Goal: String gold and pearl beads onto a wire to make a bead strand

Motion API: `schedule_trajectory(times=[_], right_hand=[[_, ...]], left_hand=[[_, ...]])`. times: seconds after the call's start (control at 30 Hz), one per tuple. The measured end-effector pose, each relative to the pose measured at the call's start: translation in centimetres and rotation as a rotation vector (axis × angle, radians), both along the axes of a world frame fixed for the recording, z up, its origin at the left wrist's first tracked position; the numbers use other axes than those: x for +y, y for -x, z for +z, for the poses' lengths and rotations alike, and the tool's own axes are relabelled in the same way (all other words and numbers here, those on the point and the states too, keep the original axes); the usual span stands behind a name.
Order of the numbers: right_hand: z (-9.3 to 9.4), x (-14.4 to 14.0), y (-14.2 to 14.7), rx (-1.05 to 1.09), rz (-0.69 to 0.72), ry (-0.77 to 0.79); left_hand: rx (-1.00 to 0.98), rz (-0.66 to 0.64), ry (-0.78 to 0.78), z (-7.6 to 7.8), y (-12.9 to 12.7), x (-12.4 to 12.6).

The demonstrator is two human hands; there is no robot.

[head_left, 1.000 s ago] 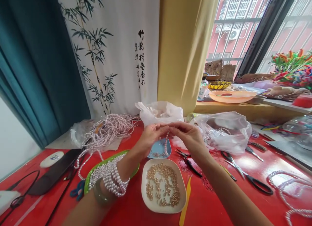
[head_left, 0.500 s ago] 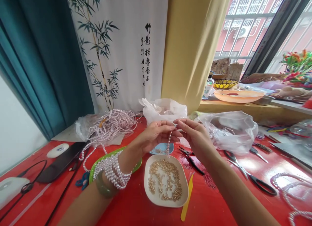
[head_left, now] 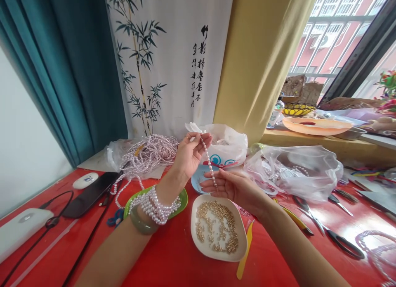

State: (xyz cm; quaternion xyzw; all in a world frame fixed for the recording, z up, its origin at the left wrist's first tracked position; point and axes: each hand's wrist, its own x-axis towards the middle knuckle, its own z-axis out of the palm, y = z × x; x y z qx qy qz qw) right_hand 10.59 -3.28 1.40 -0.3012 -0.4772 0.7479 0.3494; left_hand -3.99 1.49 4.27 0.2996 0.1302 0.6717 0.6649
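Note:
Between the thumb and fingers of my left hand is the top end of a short strand of pearl beads, which hangs slanting down to the right. My right hand is spread under it, palm up, and the strand's lower end rests against its fingers. Just below, a white dish holds small gold beads. A blue dish stands partly hidden behind the hands. Several pearl bead loops and a green bangle circle my left wrist.
A green tray sits behind my left wrist, near a heap of pink pearl strands. Plastic bags stand at the back. Black scissors, a yellow-and-black tool and a yellow strip lie on the red table.
My hands were together at the strand's top; now my left hand holds it alone, further left and higher. My right hand has dropped and opened under the strand. The view has shifted left.

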Motion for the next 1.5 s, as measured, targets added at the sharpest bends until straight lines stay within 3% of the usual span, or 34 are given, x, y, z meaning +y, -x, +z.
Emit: schedule_trajectory(times=[0.17, 0.43, 0.63, 0.77, 0.9, 1.0, 1.07, 1.17, 1.3, 1.5], right_hand=[[0.2, -0.4, 0.1, -0.043, -0.01, -0.038], [0.4, -0.5, -0.3, -0.136, 0.097, -0.115], [0.6, -0.5, -0.5, -0.239, 0.151, -0.19], [0.2, 0.2, -1.0, -0.537, 0.018, -0.431], [-0.2, 1.3, -1.8, -0.753, -0.276, -0.741], [0.4, 1.3, -2.3, -0.65, -0.501, -0.822], [1.3, 0.8, -2.4, -0.509, -0.555, -0.786], [2.7, -0.3, -2.3, -0.422, -0.507, -0.744], [3.8, -1.4, -2.5, -0.386, -0.461, -0.734], [4.0, -1.5, -3.1, -0.054, -0.325, -0.457]], left_hand=[[-0.003, 0.062, -0.037, 0.0, 0.1, 0.2], [-0.022, 0.122, -0.082, -0.6, 0.6, 1.0], [-0.039, 0.144, -0.039, -1.2, 0.5, 1.4], [0.0, 0.052, 0.0, -1.0, -0.1, 0.9], [0.091, -0.007, -0.039, -1.0, -1.0, -0.3], [0.234, -0.084, -0.078, -1.2, -1.7, -1.3], [0.373, -0.177, -0.096, -1.4, -2.1, -2.1], [0.531, -0.286, -0.08, -1.4, -2.5, -3.3], [0.643, -0.337, -0.029, -1.2, -2.7, -4.4], [0.716, -0.398, -0.008, -2.2, -2.8, -4.4]])
